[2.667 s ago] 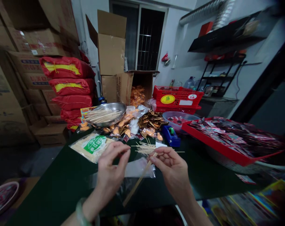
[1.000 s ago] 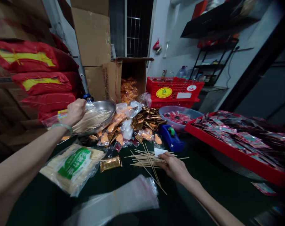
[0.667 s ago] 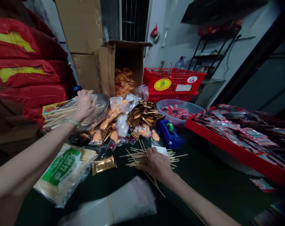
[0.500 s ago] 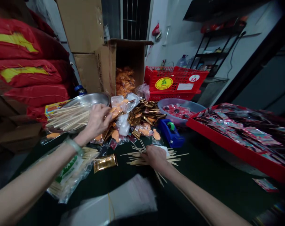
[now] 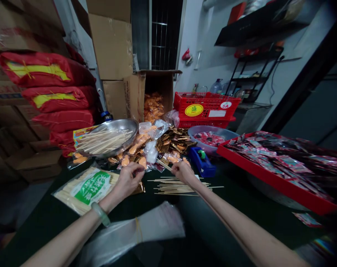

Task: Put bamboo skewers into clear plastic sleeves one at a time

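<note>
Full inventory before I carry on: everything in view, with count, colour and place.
Loose sticks: many, pale, table centre
Stick pack: one, green label, left
Metal bowl: one, silver, back left, holding sticks
Clear bags: banded bundle, front
Gold packets: many, centre back
Orange pieces: many, beside gold packets
Tape dispenser: one, blue, right of centre
Basin: one, bluish, behind dispenser
Tray: one, red, right, heaped with packets
Baskets: two, red, stacked, back
Sacks: several, red, left
Cartons: several, brown, left and back
Rack: one, black, back right
Table: one, dark green
Left hand: one, by pack; grip unclear
Right hand: one, centre, holding sticks
</note>
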{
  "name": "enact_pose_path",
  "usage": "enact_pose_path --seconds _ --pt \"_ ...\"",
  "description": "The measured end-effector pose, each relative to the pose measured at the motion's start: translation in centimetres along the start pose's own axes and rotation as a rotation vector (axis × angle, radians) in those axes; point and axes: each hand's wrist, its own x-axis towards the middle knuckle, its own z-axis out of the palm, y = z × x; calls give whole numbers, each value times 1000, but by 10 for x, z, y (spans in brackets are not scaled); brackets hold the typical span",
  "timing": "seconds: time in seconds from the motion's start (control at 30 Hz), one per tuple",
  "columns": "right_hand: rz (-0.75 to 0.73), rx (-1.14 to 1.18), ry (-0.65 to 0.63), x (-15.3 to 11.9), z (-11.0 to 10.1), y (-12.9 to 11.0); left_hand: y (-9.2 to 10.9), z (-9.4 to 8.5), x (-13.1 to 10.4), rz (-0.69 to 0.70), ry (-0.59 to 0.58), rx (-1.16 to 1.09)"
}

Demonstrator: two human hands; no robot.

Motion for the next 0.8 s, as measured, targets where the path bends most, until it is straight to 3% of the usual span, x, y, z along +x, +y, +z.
enact_pose_path --seconds 0.13,0.3,0.4,0.5,0.57,0.67,0.8 --pt "-75 135 172 1 -14 3 11 31 -1 -82 -64 -235" --pt "-136 307 321 -18 -42 -3 30 71 6 -100 -81 -305" --pt "-197 485 278 -51 -62 -8 53 86 6 -58 -105 -355" --pt "-278 700 200 -91 -76 -6 77 99 0 45 -212 -420" --pt "-289 721 213 -113 -80 2 87 110 -8 57 -293 -435" --pt "-237 726 224 -130 -82 19 86 129 -24 0 -402 -402" --pt "-151 874 146 -135 -85 37 70 149 -39 -85 -528 -373"
